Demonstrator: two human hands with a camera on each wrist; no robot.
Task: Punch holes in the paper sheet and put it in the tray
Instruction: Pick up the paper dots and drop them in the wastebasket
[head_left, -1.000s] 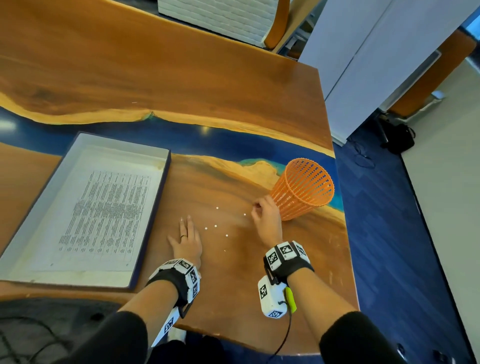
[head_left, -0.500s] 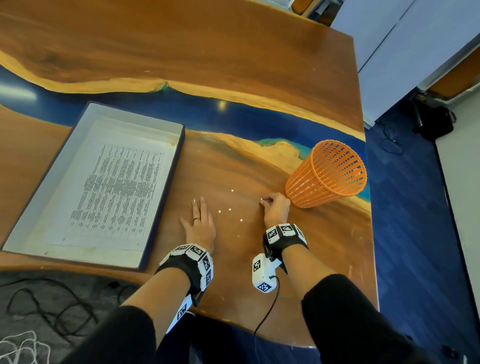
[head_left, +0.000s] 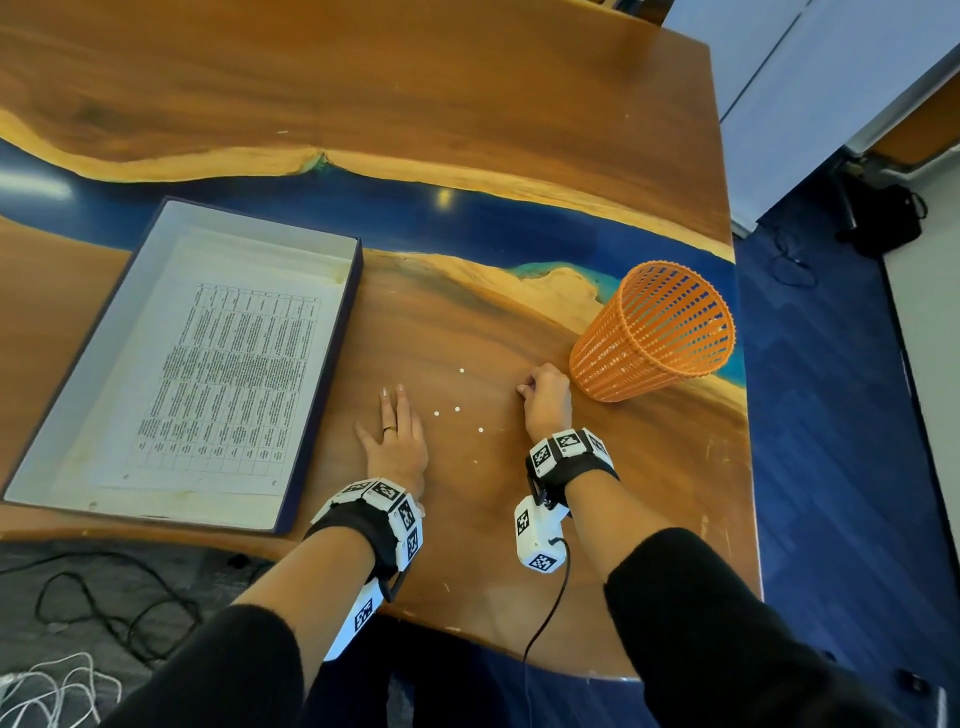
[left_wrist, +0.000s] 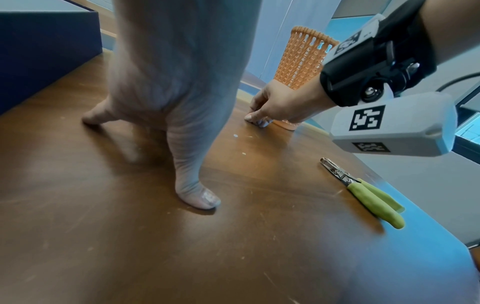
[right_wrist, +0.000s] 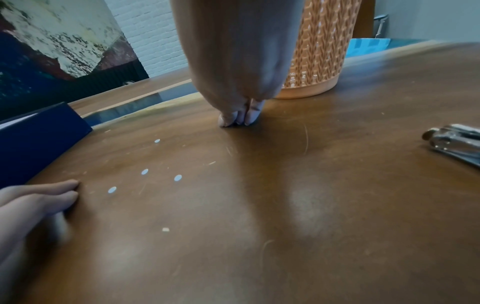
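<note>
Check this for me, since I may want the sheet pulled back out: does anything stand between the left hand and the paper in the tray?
Only the tray itself does. Its dark blue side wall rises between the left hand, flat on the table, and the paper sheet. Nothing visible lies on the sheet.

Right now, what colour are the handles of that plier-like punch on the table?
Yellow-green, with bare metal jaws; the hole punch shows best in the left wrist view.

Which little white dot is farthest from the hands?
The dot nearest the blue stripe. The other three sit lower, between the left hand and right hand.
</note>
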